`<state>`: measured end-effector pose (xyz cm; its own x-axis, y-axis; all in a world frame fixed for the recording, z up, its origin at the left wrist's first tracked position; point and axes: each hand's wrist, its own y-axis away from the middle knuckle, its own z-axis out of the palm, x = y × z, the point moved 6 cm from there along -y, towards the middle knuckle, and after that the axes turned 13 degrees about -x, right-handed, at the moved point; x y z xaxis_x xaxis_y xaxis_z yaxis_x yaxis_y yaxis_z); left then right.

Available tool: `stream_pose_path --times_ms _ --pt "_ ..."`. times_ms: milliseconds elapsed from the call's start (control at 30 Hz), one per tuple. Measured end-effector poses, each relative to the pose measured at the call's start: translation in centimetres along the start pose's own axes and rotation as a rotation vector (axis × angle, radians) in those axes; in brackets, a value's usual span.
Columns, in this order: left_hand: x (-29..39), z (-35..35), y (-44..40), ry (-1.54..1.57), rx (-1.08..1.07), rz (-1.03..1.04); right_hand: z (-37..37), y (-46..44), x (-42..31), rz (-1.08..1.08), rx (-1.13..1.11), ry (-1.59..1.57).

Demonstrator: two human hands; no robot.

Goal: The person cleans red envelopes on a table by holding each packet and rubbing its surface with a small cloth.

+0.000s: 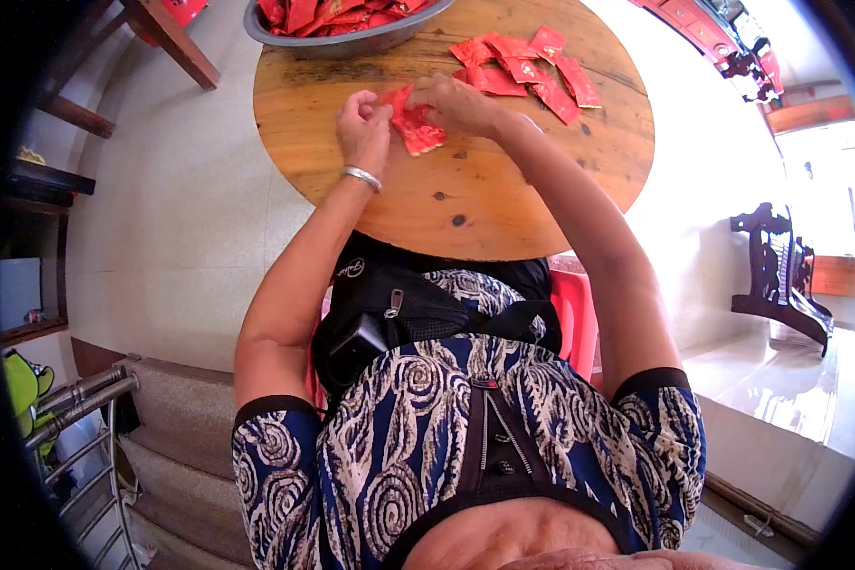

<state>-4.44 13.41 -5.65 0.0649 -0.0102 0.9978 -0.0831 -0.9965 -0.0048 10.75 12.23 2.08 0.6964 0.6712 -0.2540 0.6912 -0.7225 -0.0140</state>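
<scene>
A red packet [415, 130], crinkled and with pale marks at its lower end, is between my two hands over the round wooden table [437, 209]. My left hand [363, 133], with a silver bangle at the wrist, has its fingers closed at the packet's left edge. From the upper right, my right hand [454, 104] pinches the same packet, its fingertips partly hidden behind the hand. To the right of my right hand lies a loose group of several flat red packets [522, 65] with gold print, some overlapping.
A grey basin [351, 43] heaped with red packets stands at the table's far left edge. A black bag [389, 323] rests on my lap, and a pink chair [576, 309] is under me. Steps [176, 446] and a metal railing [85, 399] are at lower left.
</scene>
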Motion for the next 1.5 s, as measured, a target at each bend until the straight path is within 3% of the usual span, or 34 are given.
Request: stream_pose_path --times_ms 33,167,267,333,433,567,600,633,733,933,1000,1100,1167,1233,1333,1467,1500 --pt "0.1 -0.2 -0.3 -0.119 0.026 0.080 0.1 0.3 -0.5 -0.075 -0.057 -0.030" --pt "0.6 0.3 0.3 -0.178 0.013 0.049 -0.2 2.1 -1.4 -0.161 -0.068 0.026" --pt "3.3 0.5 1.5 -0.308 0.014 0.220 -0.9 4.3 -0.9 -0.046 0.003 -0.117" --pt "4.9 1.4 2.1 -0.632 -0.072 0.308 -2.4 6.7 -0.5 0.166 0.258 -0.134" --pt "5.7 2.9 3.0 -0.804 -0.266 0.267 -4.0 10.1 -0.7 0.364 0.375 -0.053" --pt "6.1 4.2 3.7 -0.946 -0.333 0.378 -3.3 13.8 0.3 0.531 0.299 0.024" --pt "6.1 4.8 3.7 -0.969 -0.349 0.504 -3.3 14.3 0.2 0.550 0.256 -0.006" --pt "6.1 5.4 3.7 -0.989 -0.365 0.634 -3.1 14.7 0.3 0.554 0.253 -0.011" --pt "5.5 6.2 3.7 -1.019 -0.449 0.742 -2.1 15.2 0.4 0.498 0.221 -0.123" --pt "5.3 6.1 3.7 -0.981 -0.546 0.687 -1.9 14.7 0.1 0.434 0.370 -0.043" --pt "5.5 6.1 3.9 -0.951 -0.533 0.700 -2.1 14.3 -0.7 0.467 0.530 -0.249" --pt "5.8 6.2 4.0 -0.915 -0.553 0.689 -2.0 12.5 -3.1 0.407 0.634 -0.263" --pt "5.7 6.4 4.1 -0.905 -0.581 0.656 -1.3 11.7 -3.6 0.362 0.648 -0.289" --pt "5.7 6.3 4.0 -0.845 -0.543 0.659 -0.1 10.5 -4.4 0.305 0.525 -0.021" --pt "5.0 6.2 3.4 -0.811 -0.584 0.511 0.3 10.8 -3.7 0.332 0.514 -0.068" --pt "5.5 5.9 4.0 -0.834 -0.554 0.507 0.6 11.5 -2.7 0.396 0.545 -0.142" --pt "5.6 5.6 4.0 -0.799 -0.586 0.411 0.7 11.7 -2.5 0.399 0.546 -0.143"
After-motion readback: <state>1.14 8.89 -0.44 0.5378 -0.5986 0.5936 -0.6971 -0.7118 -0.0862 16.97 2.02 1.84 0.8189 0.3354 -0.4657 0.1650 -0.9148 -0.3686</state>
